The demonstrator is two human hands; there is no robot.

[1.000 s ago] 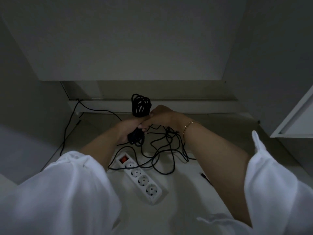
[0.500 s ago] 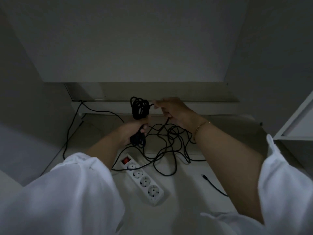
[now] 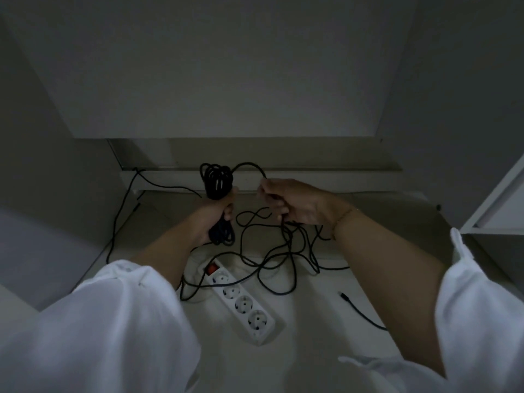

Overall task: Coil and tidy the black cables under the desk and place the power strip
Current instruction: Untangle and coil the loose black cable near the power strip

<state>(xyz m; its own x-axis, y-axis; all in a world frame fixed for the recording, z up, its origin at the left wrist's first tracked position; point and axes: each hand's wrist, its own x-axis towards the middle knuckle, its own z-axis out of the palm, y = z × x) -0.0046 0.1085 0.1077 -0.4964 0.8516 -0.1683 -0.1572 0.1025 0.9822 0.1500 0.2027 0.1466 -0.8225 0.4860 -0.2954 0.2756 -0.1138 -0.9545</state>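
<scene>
My left hand [image 3: 217,214] is closed around the middle of a coiled bundle of black cable [image 3: 217,180], whose loops stick out above and below the fist. To its right, my right hand [image 3: 295,204] pinches the free run of the same cable, which arcs up from the bundle. Below my hands, loose black cable [image 3: 272,251] lies tangled on the floor. A white power strip [image 3: 241,300] with a red switch and several sockets lies diagonally on the floor below the hands, nothing touching it.
Another black cable [image 3: 120,222] runs along the left wall up to the back ledge [image 3: 312,180]. A loose cable end [image 3: 360,310] lies on the floor at the right. Desk panels close in left and right; a white shelf unit [image 3: 499,211] stands far right.
My right hand has moved away from the left, rightwards, drawing out a length of cable from the bundle. The left hand has kept its grip on the coil.
</scene>
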